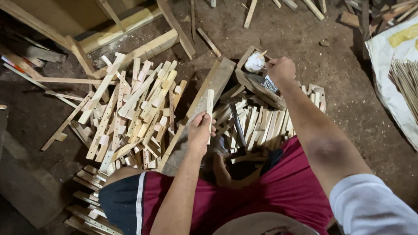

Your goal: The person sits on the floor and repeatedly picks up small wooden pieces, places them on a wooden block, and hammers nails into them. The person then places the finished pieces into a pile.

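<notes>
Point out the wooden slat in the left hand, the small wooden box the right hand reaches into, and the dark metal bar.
wooden slat (210, 102), head view, upper shaft above the left hand.
small wooden box (244, 57), head view, left wall.
dark metal bar (237, 124), head view, mid-length.

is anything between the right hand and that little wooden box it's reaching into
Nothing visible blocks it. The right hand is already at the small wooden box, over its open top. The left hand holds a wooden strip apart from it.

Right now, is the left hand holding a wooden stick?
Yes, the left hand grips a short pale wooden stick upright above the long plank.
</notes>
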